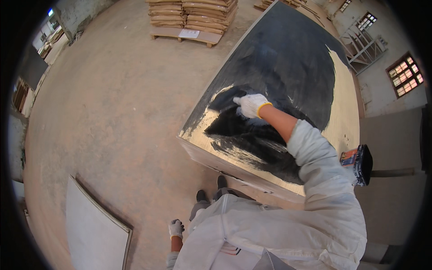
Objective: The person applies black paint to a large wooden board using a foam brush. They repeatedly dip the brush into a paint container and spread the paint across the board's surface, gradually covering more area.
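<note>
A pale board [347, 101] on top of a waist-high stack is largely covered with wet black paint [288, 58]. My right hand [253, 106], in a white knitted glove with a yellow cuff, reaches over the painted surface near its left edge. Its fingers are closed on something dark that blends into the paint, so I cannot make out its kind. Bare yellowish wood shows through in streaks around it. My left hand [177, 228], in a greyish glove, hangs low by my side, away from the stack. Its fingers are curled in, with nothing visible in them.
An open paint container [357, 164] with black-smeared sides stands at the board's right edge. Stacked brown paper sacks [193, 15] rest on a wooden pallet [182, 35] at the back. A light grey panel [94, 229] is at lower left. Metal frames [362, 47] stand by the right wall.
</note>
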The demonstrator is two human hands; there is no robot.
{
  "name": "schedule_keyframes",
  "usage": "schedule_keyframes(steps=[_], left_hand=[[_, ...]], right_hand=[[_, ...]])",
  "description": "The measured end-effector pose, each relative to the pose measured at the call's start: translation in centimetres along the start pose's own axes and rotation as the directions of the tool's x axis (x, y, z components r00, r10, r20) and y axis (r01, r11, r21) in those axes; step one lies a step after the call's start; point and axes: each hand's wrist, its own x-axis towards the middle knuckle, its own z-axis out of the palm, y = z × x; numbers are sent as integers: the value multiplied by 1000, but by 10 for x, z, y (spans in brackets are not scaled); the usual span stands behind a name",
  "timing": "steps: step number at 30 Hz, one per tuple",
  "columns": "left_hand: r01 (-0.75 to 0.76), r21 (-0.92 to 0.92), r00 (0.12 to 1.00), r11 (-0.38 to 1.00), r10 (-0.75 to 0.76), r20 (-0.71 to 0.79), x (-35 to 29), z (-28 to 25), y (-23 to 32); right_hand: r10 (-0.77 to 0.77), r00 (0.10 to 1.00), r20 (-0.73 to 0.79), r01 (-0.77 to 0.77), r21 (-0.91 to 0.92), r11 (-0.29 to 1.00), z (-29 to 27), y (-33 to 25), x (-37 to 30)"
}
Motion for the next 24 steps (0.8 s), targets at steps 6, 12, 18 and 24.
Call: schedule_keyframes(steps=[6,12,18,24], left_hand=[[20,148,999,989,-24,23,-7,2,-5],[6,67,999,998,-9,31,-2,2,-4],[-20,-5,1000,1000,20,17,9,9,-5],[-14,-41,1000,999,13,-20,-4,8,-20]], right_hand=[[-50,999,-11,48,-134,990,0,58,31],[-162,983,86,176,-203,963,-11,41,17],[-387,921,46,387,-234,892,-7,6,25],[-210,977,46,215,-217,952,-17,54,25]])
